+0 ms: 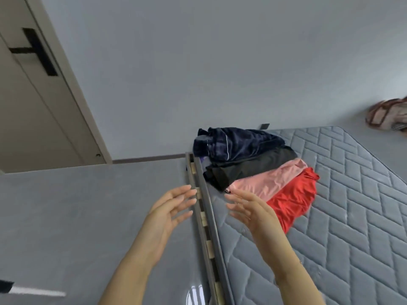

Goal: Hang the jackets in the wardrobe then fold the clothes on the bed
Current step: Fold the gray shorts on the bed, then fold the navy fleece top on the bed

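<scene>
A pile of clothes lies at the near corner of the grey quilted mattress (343, 194): a navy velvet garment (237, 143) on top, a black one (248, 167) under it, then a pink one (271, 180) and a red one (293, 200) spread toward me. My left hand (167, 214) is raised over the floor beside the bed frame, fingers straight and spread, holding nothing. My right hand (248, 211) hovers over the mattress edge just short of the pink and red garments, fingers straight, not touching them.
The grey bed frame rail (204, 219) with wooden slat ends runs between my hands. A beige door (37, 111) with a black handle stands at left. A striped bag (389, 116) sits by the wall at far right. Glossy grey floor (77, 216) lies left of the bed.
</scene>
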A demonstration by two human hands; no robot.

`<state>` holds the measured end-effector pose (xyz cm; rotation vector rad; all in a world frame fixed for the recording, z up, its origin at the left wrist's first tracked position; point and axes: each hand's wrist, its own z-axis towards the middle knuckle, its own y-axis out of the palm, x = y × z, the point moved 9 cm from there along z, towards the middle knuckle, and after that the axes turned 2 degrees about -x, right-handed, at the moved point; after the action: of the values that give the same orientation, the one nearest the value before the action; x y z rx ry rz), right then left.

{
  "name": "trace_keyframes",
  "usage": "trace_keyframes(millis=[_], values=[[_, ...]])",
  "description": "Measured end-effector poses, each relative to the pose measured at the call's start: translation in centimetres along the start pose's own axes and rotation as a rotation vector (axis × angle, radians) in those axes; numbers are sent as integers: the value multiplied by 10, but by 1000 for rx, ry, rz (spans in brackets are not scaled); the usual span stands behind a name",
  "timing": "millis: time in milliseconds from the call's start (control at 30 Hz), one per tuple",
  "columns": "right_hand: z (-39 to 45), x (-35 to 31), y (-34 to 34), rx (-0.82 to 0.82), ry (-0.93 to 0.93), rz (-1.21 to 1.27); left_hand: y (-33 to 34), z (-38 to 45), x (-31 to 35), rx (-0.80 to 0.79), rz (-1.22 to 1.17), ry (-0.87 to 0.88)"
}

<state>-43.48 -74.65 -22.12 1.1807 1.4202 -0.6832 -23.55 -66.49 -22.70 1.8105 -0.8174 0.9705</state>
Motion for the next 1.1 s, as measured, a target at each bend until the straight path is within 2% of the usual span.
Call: trace_keyframes(millis=[233, 400, 600, 700, 800, 933, 1033, 1100], values=[[86, 45, -131, 154, 113, -133, 78, 129, -106, -39, 5, -190], [148, 92, -176, 241, 149, -198, 84, 197, -162, -61, 110, -255], [227, 190, -240, 355, 102, -304, 87, 302, -266, -92, 264, -273], [259, 246, -282, 420, 28, -484, 90, 343, -338, -143, 325, -266], [285, 291, -319, 460, -89, -901, 90, 374, -405, -173, 400, -252], [307, 384, -366, 507, 41, -1135, 90, 409, -474, -160, 528, -152], [308, 415, -370, 573, -84, -1349, 105, 428, -483, -158, 754, 161], [313, 423, -376, 603, -107, -1384, 119, 447, -486, -138, 959, 323]])
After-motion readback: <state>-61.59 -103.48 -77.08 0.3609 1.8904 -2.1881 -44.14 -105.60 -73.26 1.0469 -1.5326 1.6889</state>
